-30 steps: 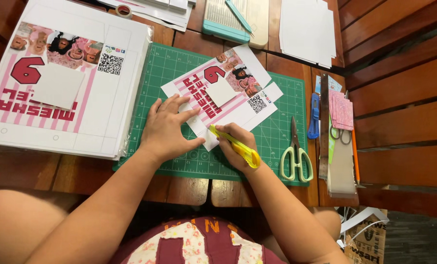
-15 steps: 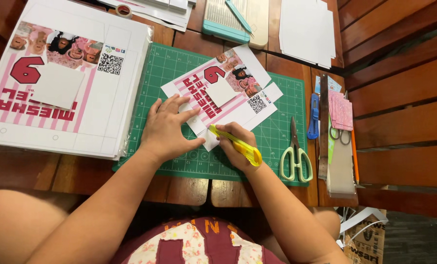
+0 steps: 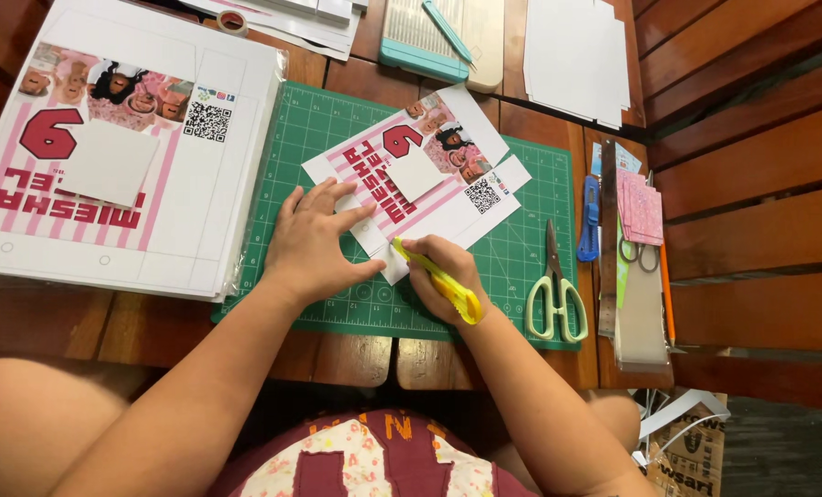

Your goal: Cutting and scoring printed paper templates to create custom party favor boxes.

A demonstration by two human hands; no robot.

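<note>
The printed pink-and-white sheet (image 3: pixel 429 179) lies on the green cutting mat (image 3: pixel 337 120), near its middle. My left hand (image 3: pixel 314 244) presses flat on the sheet's lower corner, fingers spread and loose. My right hand (image 3: pixel 443 276) is clenched around a yellow craft knife (image 3: pixel 438 281), its tip at the sheet's edge. Green-handled scissors (image 3: pixel 556 290) lie just to the right on the mat.

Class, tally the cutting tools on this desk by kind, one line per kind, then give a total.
Yellow craft knife, in the right hand: 1
Blue utility knife: 1
Scissors: 2, green-handled and a partly hidden pair
Total: 4
</note>
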